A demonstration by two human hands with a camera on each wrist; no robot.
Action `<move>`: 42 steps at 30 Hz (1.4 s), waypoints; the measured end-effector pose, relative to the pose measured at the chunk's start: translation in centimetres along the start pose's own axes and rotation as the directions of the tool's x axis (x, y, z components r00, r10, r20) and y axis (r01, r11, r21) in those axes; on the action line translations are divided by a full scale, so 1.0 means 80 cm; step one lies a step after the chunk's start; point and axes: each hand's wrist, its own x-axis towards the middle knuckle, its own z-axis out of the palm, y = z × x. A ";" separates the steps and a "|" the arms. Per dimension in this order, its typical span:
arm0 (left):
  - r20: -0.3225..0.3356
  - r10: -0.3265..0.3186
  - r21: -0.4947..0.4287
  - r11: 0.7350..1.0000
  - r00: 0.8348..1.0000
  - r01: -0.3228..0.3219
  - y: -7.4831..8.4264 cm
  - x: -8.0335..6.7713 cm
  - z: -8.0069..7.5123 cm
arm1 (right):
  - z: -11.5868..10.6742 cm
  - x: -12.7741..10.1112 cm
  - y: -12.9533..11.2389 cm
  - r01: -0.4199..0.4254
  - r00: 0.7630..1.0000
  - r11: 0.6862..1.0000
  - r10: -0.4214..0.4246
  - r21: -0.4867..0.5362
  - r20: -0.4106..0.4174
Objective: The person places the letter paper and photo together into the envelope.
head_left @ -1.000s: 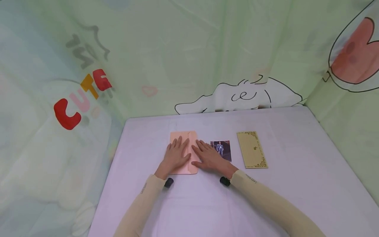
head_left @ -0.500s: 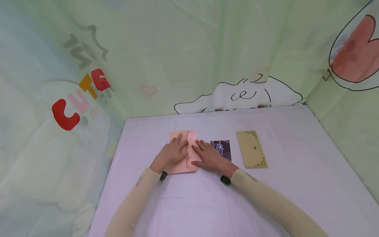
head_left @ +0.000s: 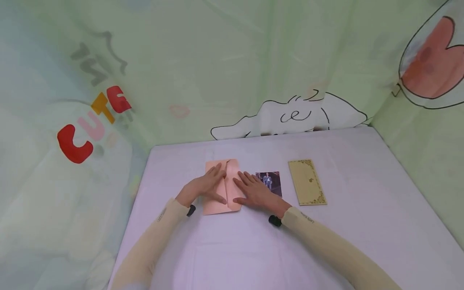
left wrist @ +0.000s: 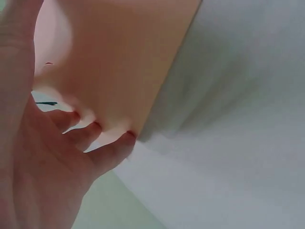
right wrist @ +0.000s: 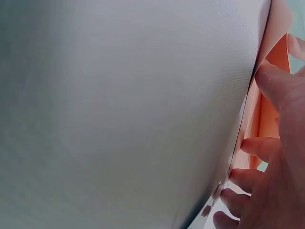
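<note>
A pink envelope (head_left: 214,208) lies on the table with its flap (head_left: 233,195) on the right side. My left hand (head_left: 204,186) rests on the envelope's body, fingers towards the flap edge and thumb stretched below them. In the left wrist view its fingertips (left wrist: 129,137) press on the pink paper. My right hand (head_left: 258,193) lies flat with spread fingers over the flap. In the right wrist view the paper stands a little apart near this hand, showing an orange inner side (right wrist: 269,112). A photo (head_left: 274,183) of a standing person is partly covered by the right hand.
A light wooden board (head_left: 308,183) with dark ornate corners lies to the right of the photo. The pale lilac cloth (head_left: 232,253) covers the table. Printed curtains (head_left: 217,60) hang behind the table and along both its sides.
My left hand has shifted left, with its thumb moving lower along the flap edge. The envelope has turned slightly and a gap shows at the flap's top. The right hand stays put.
</note>
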 end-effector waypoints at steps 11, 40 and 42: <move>-0.077 0.035 0.073 0.997 0.996 -0.029 -0.004 -0.005 0.010 | 0.004 -0.002 0.000 0.012 0.999 1.000 -0.011 0.016 -0.042; -0.060 0.028 0.105 0.994 0.998 -0.021 0.000 -0.003 0.008 | -0.039 -0.076 0.096 -0.336 0.926 0.940 0.340 0.051 -0.163; -0.062 0.035 0.091 0.995 0.997 -0.030 0.001 -0.003 0.008 | -0.041 -0.076 0.098 -0.343 0.927 0.937 0.349 0.062 -0.135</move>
